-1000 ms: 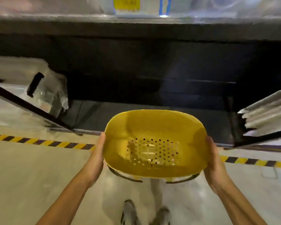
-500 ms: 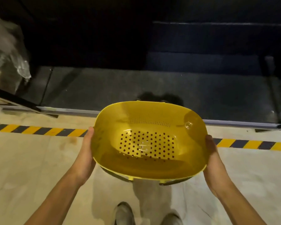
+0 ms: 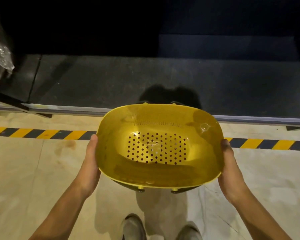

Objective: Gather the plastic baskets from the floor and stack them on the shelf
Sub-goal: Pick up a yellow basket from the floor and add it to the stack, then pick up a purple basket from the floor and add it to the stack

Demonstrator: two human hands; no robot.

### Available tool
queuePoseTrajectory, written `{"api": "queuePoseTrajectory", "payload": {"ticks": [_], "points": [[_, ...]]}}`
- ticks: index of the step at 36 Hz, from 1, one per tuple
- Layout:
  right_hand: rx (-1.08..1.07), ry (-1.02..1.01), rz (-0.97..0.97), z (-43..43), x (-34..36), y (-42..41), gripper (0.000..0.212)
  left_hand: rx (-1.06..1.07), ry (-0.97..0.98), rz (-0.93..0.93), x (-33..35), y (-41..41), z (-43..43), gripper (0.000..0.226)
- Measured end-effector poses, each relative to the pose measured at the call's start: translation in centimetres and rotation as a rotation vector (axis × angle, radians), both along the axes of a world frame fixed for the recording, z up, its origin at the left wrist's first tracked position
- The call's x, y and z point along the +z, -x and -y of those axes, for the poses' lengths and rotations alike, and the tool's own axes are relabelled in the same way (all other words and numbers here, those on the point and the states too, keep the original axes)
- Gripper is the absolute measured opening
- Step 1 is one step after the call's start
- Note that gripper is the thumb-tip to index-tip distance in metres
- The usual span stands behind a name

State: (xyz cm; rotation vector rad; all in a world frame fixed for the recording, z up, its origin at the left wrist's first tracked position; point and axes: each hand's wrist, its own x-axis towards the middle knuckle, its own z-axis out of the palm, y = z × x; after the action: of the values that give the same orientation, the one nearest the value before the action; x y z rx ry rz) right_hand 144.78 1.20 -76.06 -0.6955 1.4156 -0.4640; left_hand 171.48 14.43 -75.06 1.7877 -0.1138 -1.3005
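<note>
Glossy yellow plastic basket (image 3: pixel 159 144), perforated base; matt dark shelf board (image 3: pixel 145 80); smooth, stained pale floor (image 3: pixel 24 170).

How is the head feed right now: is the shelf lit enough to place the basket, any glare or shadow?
Head view: floor and yellow basket brightly lit and sharp; the shelf deck is dim and its back falls to black; a dark shadow lies on the deck just beyond the basket; one small glare spot on its far-right inner wall.

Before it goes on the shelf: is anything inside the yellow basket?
The yellow basket looks empty: only its bare, perforated bottom and walls show. The fingers of the left hand and right hand are hidden beneath it.
</note>
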Motion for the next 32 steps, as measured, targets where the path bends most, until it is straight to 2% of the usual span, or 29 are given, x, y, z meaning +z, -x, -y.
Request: {"api": "queuePoseTrajectory", "payload": {"ticks": [2, 3, 7, 10, 13, 16, 19, 24, 26, 28, 30, 32], "points": [[0.003, 0.007, -0.002, -0.1, 0.2, 0.1, 0.043, -0.002, 0.002, 0.003, -0.2, -0.2, -0.1, 0.047], [0.009, 0.01, 0.005, 0.0, 0.1, 0.2, 0.04, -0.008, 0.001, 0.008, -0.3, -0.3, -0.2, 0.047], [0.113, 0.086, -0.033, -0.3, 0.4, 0.5, 0.069, -0.031, -0.032, 0.05, -0.3, -0.7, -0.5, 0.043], [0.16, 0.098, -0.095, -0.1, 1.4, 0.9, 0.048, -0.069, -0.073, 0.118, 0.8, -0.9, -0.3, 0.039], [0.249, 0.151, -0.23, 0.2, 3.3, 1.5, 0.055, -0.173, -0.142, 0.211, 3.1, -1.0, 0.1, 0.047], [0.316, 0.197, -0.339, 0.6, 6.8, 1.6, 0.047, -0.357, -0.234, 0.394, 6.6, -1.1, 0.1, 0.061], [0.436, 0.269, -0.454, 0.9, 12.0, 1.4, 0.048, -0.516, -0.27, 0.56, 11.2, -1.1, 0.4, 0.068], [0.572, 0.401, -0.47, 1.7, 22.5, 1.9, 0.042, -0.89, -0.239, 0.861, 21.4, 0.3, 2.2, 0.069], [0.671, 0.46, -0.544, 2.3, 27.4, 2.5, 0.054, -1.032, -0.211, 0.971, 26.6, 1.2, 3.3, 0.065], [0.775, 0.535, -0.63, 3.0, 32.7, 3.3, 0.064, -1.118, -0.162, 1.051, 32.1, 2.2, 4.1, 0.072], [0.895, 0.617, -0.759, 3.6, 39.0, 4.2, 0.06, -1.178, -0.104, 1.124, 37.6, 3.6, 4.9, 0.08], [0.963, 0.698, -0.873, 4.0, 45.5, 5.4, 0.058, -1.283, -0.12, 1.155, 44.2, 5.6, 5.8, 0.076]]}}
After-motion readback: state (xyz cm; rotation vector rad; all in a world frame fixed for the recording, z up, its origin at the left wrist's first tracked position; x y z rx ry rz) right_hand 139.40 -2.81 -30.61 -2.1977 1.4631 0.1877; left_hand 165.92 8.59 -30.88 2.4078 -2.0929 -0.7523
